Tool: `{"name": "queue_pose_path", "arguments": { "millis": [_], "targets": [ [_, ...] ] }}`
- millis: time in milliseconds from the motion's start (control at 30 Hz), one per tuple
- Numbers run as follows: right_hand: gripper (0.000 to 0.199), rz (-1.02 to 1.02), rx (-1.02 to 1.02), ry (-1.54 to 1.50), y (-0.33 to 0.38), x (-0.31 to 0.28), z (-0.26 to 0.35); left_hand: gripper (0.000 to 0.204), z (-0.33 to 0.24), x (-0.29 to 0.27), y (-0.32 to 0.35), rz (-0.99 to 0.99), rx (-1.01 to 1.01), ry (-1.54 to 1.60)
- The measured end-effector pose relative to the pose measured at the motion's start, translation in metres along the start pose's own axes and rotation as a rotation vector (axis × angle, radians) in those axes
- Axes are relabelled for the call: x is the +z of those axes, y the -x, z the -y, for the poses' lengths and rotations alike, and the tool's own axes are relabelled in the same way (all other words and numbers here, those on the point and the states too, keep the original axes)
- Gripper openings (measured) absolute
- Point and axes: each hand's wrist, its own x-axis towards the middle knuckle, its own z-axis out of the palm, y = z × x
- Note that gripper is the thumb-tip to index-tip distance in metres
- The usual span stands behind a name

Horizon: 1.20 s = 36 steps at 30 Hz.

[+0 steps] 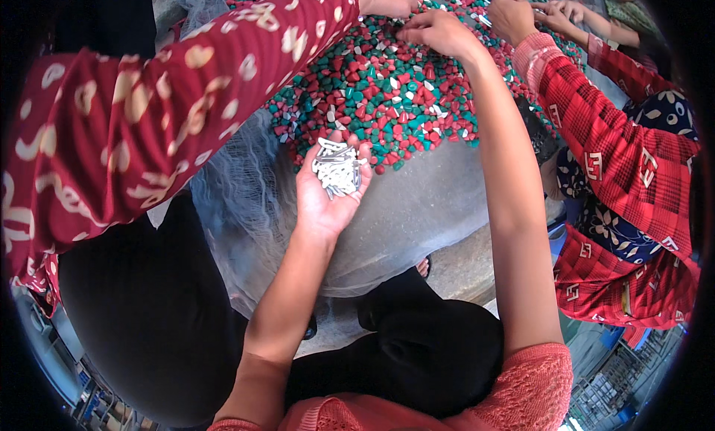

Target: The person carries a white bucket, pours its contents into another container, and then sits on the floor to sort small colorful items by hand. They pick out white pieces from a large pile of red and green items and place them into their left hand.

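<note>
Many silver pieces [337, 168] fill left hand [328, 189].

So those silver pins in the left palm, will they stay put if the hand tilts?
Probably not. The silver pins lie loose in a heap on the open left hand, fingers barely curled, so a tilt would likely spill them. They look smooth and metallic, so likely slippery. Being slim and straight, they could roll once they land among the pebbles.

The bare grey surface [424, 207] near the pile of red and green pebbles [387, 96] lies open between the person's forearms. On the left, a co-worker's patterned red sleeve [186, 111] bars the way; on the far right, another co-worker's hands [521, 17] crowd the pile.
</note>
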Motion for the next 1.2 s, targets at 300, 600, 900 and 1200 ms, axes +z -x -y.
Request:
{"name": "queue_pose_path", "arguments": {
  "millis": [300, 600, 900, 1200],
  "targets": [
    [0.051, -0.579, 0.171, 0.194, 0.000, 0.066, 0.045, 0.026, 0.005, 0.005, -0.001, 0.012, -0.014, 0.018],
    [0.031, -0.336, -0.344, -0.144, 0.083, 0.088, 0.118, 0.030, -0.004, -0.009, -0.005, 0.024, -0.007, 0.013],
    [0.036, -0.661, 0.309, 0.287, 0.067, 0.038, -0.006, 0.028, 0.003, -0.016, -0.003, 0.038, -0.048, 0.038],
    [0.033, -0.413, -0.299, -0.209, 0.080, 0.078, 0.120, 0.030, -0.002, -0.012, -0.003, -0.002, -0.001, -0.014]
  ]
}}
